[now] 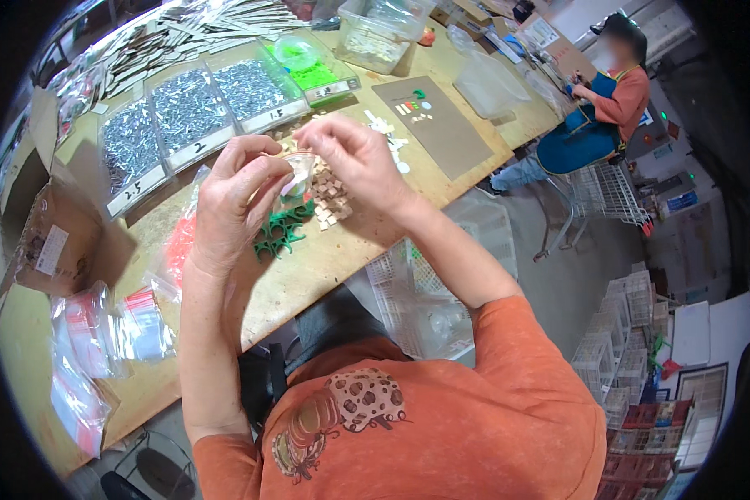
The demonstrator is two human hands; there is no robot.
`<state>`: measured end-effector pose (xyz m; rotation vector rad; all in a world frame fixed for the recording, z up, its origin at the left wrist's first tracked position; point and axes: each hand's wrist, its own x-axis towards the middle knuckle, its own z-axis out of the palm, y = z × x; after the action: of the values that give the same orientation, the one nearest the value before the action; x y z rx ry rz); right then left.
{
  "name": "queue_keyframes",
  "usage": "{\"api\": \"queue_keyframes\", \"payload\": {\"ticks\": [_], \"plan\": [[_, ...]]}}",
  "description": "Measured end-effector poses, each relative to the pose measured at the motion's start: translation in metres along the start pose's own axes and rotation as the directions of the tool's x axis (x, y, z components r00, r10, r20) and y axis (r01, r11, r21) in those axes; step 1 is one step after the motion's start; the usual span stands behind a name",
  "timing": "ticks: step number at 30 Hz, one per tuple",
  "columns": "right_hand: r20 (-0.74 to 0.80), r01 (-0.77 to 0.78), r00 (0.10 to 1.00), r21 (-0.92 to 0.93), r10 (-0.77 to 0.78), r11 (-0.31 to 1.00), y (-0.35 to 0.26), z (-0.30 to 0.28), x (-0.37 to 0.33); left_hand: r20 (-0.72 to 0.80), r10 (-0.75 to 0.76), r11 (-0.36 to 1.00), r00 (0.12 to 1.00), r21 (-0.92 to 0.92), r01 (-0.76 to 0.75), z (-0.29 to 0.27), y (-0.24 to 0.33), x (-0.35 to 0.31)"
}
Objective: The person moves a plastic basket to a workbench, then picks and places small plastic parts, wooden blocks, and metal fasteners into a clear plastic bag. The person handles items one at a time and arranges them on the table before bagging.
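Note:
In front of my chest, over the table, a small clear zip bag [299,177] with a reddish top edge hangs between my hands. My left hand [229,187] pinches its edge between thumb and fingers. Fingers of my right hand [354,158] are closed at the other end of the same edge. Some pale and green bits show through the bag, too small to name. Just below lie green plastic curved pieces [277,233] and a pile of small wooden blocks [332,200]. Beyond my right hand are flat white pieces [387,137].
Clear trays of metal screws [187,104] stand behind my hands, beside a tray of bright green pieces [312,77]. A cardboard box [62,225], empty zip bags [142,321] and red pieces [179,250] lie left. A brown board [442,133] lies right; a person [604,108] sits beyond.

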<state>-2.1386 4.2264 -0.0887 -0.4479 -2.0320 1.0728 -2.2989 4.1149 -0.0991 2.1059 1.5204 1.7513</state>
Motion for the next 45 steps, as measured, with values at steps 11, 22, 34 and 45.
{"api": "queue_keyframes", "payload": {"ticks": [11,22,34,45], "plan": [[0.195,-0.063,0.948,-0.661,0.252,0.748,0.145,0.070,0.177,-0.238,-0.106,0.941,0.965,0.289,0.175,-0.044,-0.022,0.002],[0.198,-0.184,0.904,-0.618,0.378,0.765,0.172,0.080,0.176,0.039,-0.094,0.976,0.995,0.202,0.085,-0.015,0.007,0.008],[0.174,-0.222,0.897,-0.616,0.406,0.756,0.152,0.069,0.176,0.068,0.076,0.979,0.995,0.182,-0.087,-0.010,-0.008,0.003],[0.094,-0.261,0.929,-0.522,0.358,0.812,0.156,0.062,0.169,0.078,0.075,0.974,0.994,0.207,-0.090,-0.013,-0.004,0.002]]}}
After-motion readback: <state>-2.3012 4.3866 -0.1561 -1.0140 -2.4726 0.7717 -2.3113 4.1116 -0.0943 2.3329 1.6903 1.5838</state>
